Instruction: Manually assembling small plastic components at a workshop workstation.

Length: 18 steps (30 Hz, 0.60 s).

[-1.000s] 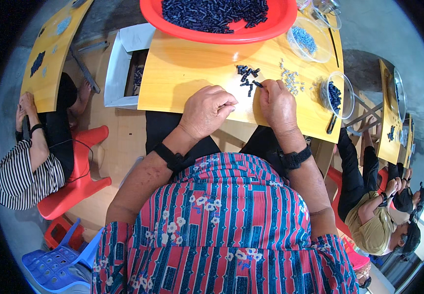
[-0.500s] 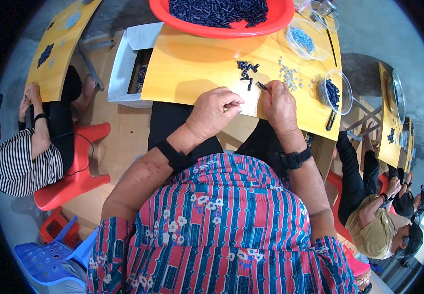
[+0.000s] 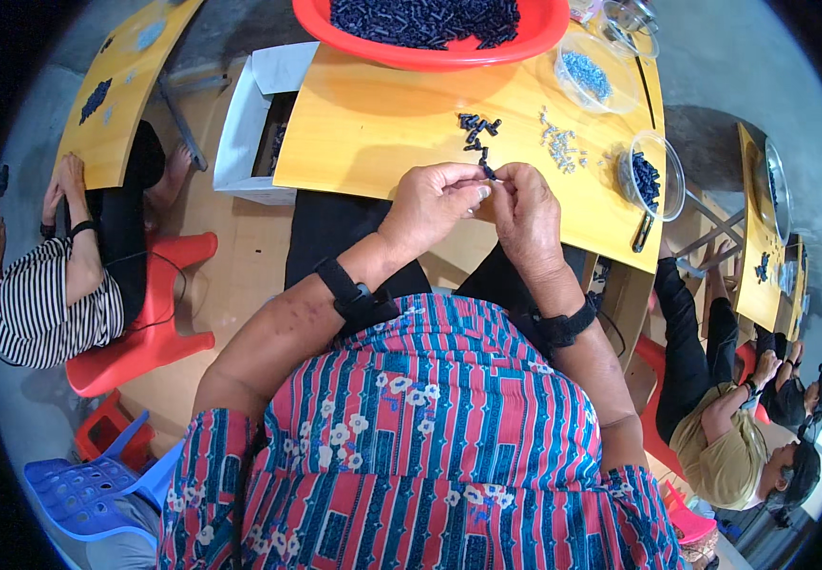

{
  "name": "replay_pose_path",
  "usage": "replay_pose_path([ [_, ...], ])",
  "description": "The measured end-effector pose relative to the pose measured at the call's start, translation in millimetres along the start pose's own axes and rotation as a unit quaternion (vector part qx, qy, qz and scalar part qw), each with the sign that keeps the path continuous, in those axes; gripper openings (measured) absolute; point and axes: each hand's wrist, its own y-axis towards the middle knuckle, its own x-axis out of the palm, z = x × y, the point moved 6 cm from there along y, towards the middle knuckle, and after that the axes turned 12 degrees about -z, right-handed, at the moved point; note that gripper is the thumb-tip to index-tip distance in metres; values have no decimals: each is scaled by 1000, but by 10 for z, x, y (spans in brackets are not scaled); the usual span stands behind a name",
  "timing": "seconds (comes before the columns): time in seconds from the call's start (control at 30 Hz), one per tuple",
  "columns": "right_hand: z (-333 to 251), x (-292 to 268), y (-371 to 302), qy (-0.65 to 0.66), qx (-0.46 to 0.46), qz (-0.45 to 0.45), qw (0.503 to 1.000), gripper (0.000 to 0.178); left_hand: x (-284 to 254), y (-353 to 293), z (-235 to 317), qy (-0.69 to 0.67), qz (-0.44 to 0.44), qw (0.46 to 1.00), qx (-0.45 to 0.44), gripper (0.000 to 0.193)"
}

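Note:
My left hand (image 3: 435, 204) and my right hand (image 3: 529, 211) meet above the near edge of the yellow table, both closed in a pinch. Between their fingertips shows a small black tubular piece (image 3: 489, 174), partly covered by the fingers. Whatever else the left fingertips grip is hidden. Just beyond the hands lies a loose cluster of black tubular pieces (image 3: 473, 124). Small clear pieces (image 3: 559, 144) are scattered to the right of that cluster.
A red basin (image 3: 430, 63) of black pieces stands at the far side. Rightward are a clear tub (image 3: 625, 97) with blue-tinted pieces, another tub (image 3: 674, 180) with dark pieces and a black tool (image 3: 642, 233). A white box (image 3: 240, 128) is left; people sit at side tables.
My hands have come together: the left moved right and the right moved slightly left. The black piece from my right fingers is now between both hands' fingertips.

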Motion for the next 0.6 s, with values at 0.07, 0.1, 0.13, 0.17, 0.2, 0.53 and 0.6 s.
replay_pose_path([
  [0.07, -66, 34, -5, 11, -23, 7, 1000, 14, -39, 2, -33, -31, 29, 999, 7, 26],
  [0.1, -96, 54, -2, 13, -28, 4, 1000, 13, -55, -2, -36, -30, 28, 999, 7, 26],
  [0.13, -123, 70, 0, 15, -33, 1, 999, 13, -85, -14, -32, -23, 33, 999, 11, 23],
  [0.17, -136, 79, 1, 16, -38, -3, 999, 12, -106, -23, -27, -15, 38, 999, 16, 21],
  [0.2, -149, 78, 5, 7, -55, 1, 998, 11, -111, -27, -28, -15, 38, 999, 16, 21],
  [0.53, -60, 110, 26, 249, 52, -55, 966, 14, -194, -135, -5, 42, 28, 998, 20, 15],
  [0.6, -55, 130, 35, 252, 51, -67, 964, 13, -189, -148, -20, 52, 26, 998, 20, 15],
])
